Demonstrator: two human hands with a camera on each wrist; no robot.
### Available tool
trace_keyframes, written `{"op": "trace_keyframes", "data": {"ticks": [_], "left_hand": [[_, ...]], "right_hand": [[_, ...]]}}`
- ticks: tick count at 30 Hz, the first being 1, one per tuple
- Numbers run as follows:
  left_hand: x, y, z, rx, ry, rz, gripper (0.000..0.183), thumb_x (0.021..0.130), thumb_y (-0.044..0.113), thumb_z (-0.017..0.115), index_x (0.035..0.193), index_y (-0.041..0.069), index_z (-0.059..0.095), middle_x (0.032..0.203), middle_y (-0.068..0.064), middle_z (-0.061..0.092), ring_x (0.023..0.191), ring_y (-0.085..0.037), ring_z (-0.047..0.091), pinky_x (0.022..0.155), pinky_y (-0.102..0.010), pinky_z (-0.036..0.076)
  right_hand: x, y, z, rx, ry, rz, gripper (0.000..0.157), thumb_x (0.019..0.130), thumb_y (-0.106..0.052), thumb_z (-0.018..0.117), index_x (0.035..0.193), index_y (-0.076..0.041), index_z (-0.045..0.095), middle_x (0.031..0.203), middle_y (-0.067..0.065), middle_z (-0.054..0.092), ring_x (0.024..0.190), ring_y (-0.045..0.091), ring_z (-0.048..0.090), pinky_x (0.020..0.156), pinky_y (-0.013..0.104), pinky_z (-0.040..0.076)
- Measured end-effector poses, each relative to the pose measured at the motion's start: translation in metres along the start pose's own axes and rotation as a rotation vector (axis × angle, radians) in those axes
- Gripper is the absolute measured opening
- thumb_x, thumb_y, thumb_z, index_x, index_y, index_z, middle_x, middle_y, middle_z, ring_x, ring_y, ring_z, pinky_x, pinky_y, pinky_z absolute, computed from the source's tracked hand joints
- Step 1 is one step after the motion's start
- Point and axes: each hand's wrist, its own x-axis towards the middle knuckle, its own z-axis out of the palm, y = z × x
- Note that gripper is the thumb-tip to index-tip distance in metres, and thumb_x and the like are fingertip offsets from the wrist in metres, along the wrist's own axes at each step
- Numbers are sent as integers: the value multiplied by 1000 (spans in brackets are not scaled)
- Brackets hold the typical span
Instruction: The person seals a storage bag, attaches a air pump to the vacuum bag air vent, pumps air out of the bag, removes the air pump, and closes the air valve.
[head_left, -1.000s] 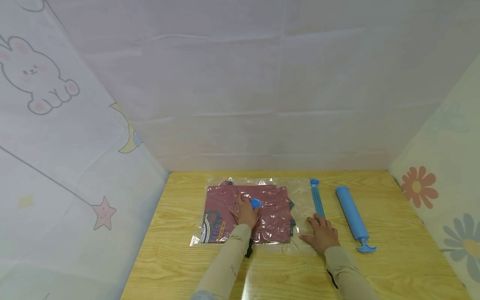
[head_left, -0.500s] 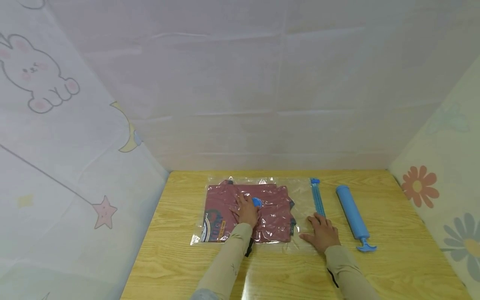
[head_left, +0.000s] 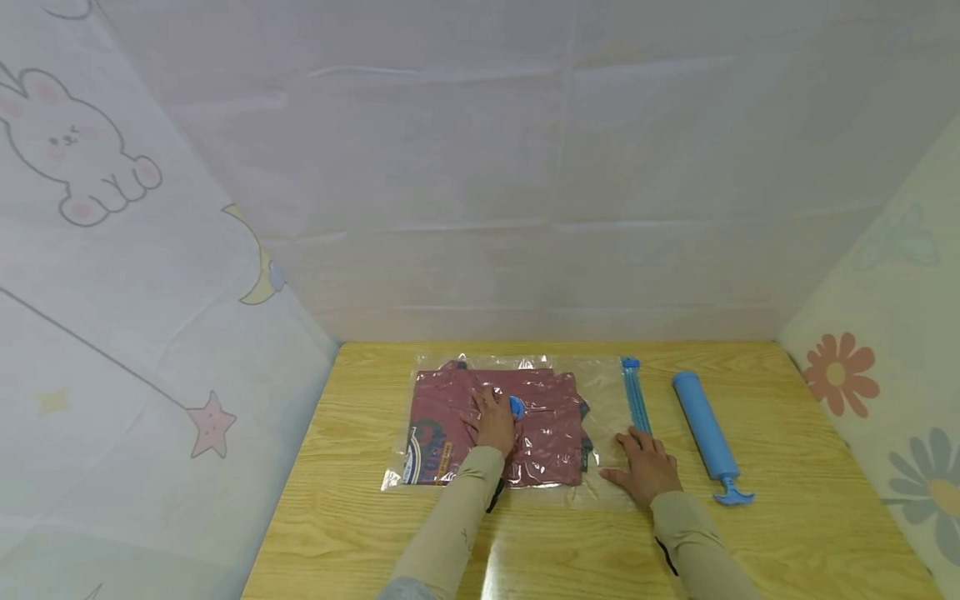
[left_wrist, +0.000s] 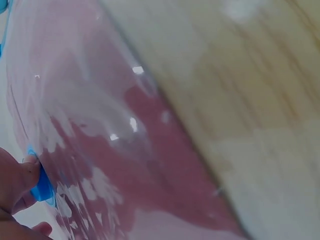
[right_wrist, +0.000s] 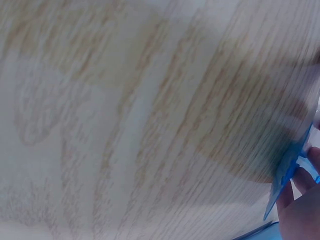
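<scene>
A clear plastic vacuum storage bag (head_left: 603,383) lies flat with a folded dark-red garment (head_left: 551,442) inside. My left hand (head_left: 495,427) rests on the bag with its fingers spread, just left of the round blue valve (head_left: 517,407). In the left wrist view, a digit of that hand touches the blue valve cap (left_wrist: 42,187). Over the bag's right end lies my right hand (head_left: 648,471), fingers extended across the lower part of the blue zip strip (head_left: 635,400). The right wrist view shows its fingers (right_wrist: 300,200) right at the blue strip (right_wrist: 287,170).
A blue hand pump (head_left: 705,429) with a T-shaped handle lies to the right of the bag. A blue slider (head_left: 631,362) sits at the strip's far end. The wooden table (head_left: 337,517) is bordered by cloth-covered walls at the back and sides.
The left hand's fingers shift slightly beside the valve, and more of the valve shows now. The right hand, bag and pump stay in place.
</scene>
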Motion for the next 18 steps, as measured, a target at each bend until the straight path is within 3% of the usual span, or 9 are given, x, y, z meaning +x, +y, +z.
{"op": "trace_keyframes", "data": {"ticks": [6, 12, 18], "left_hand": [[-1, -12, 1, 4, -49, 20, 50, 86, 25, 68, 133, 16, 55, 146, -20, 35, 141, -51, 24, 98, -84, 16], [-1, -25, -5, 24, -125, 83, 44, 91, 27, 65, 133, 17, 55, 146, -26, 35, 141, -49, 26, 97, -81, 24], [1, -37, -27, 172, -268, 194, 52, 96, 43, 53, 143, 22, 44, 152, -17, 36, 144, -44, 24, 110, -68, 27]], "right_hand": [[5, 3, 7, -12, 6, -11, 77, 78, -51, 73, 134, -3, 51, 146, 25, 37, 126, 51, 39, 89, 72, 37], [13, 9, 10, -93, -17, -45, 78, 75, -58, 73, 129, -5, 54, 140, 24, 43, 120, 49, 45, 81, 68, 45], [22, 8, -23, -131, -221, -73, 68, 79, -48, 74, 124, 0, 57, 130, 27, 50, 112, 51, 50, 77, 63, 50]]}}
